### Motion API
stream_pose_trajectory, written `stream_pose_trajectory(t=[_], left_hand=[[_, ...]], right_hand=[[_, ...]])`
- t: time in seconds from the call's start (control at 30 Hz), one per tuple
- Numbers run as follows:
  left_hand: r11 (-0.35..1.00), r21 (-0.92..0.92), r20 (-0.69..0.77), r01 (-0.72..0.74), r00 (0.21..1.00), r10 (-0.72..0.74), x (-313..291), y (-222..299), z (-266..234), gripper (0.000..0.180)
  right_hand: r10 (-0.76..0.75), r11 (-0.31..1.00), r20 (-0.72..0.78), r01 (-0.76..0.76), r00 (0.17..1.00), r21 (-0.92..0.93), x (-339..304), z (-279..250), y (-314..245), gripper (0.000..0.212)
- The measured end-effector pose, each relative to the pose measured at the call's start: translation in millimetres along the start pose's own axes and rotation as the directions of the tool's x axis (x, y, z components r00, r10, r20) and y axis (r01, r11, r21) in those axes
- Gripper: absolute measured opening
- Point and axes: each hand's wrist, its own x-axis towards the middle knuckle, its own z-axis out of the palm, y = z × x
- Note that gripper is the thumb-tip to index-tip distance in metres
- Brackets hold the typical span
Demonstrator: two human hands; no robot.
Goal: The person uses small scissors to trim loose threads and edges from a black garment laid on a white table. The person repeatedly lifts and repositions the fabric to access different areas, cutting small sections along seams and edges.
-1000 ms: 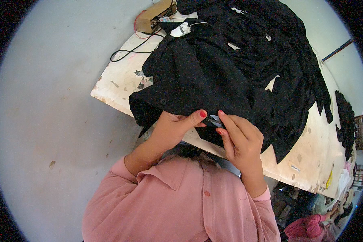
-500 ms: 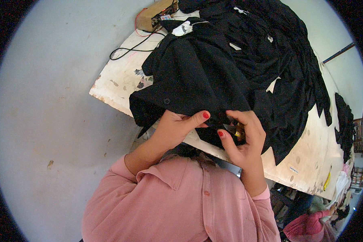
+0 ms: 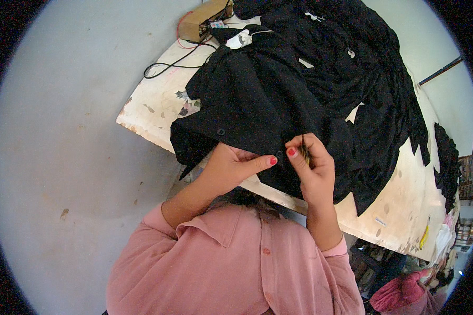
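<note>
A black garment (image 3: 257, 94) lies draped over the worktable, its near edge lifted toward me. My left hand (image 3: 231, 164) is closed on that edge, its fingers under the cloth and its thumb on top. One dark button (image 3: 220, 132) sits on the cloth just above my left wrist. Another small button (image 3: 278, 154) shows between my two thumbs. Right beside it, my right hand (image 3: 312, 163) pinches with thumb and forefinger at the cloth. Tucked in that hand is a small pair of thread snips (image 3: 306, 152), dark and yellow, partly hidden by the fingers and blurred.
The pale wooden table (image 3: 373, 210) has a worn edge. A brown box (image 3: 199, 21) with a black cable (image 3: 165, 64) stands at the far left. White tags (image 3: 240, 40) lie on the cloth. A plain wall (image 3: 63, 131) runs along the left. A person in pinkish-red (image 3: 399, 294) is at lower right.
My right hand has moved left and slightly up, closing to a pinch beside the button. The snips have turned from pointing at the cloth edge to pointing upward. My left hand stays nearly still.
</note>
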Motion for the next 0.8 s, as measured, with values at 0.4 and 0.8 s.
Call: stream_pose_trajectory(t=[0.4, 0.8], left_hand=[[0.989, -0.108, -0.080, 0.096, 0.991, -0.105, 3, -5, 7, 0.031], [0.989, -0.096, -0.079, 0.110, 0.990, -0.118, 0, 3, 10, 0.028]], right_hand=[[-0.312, 0.891, 0.162, 0.347, 0.936, -0.294, 2, -1, -11, 0.018], [-0.383, 0.893, 0.088, 0.393, 0.920, -0.222, -4, -19, -4, 0.029]])
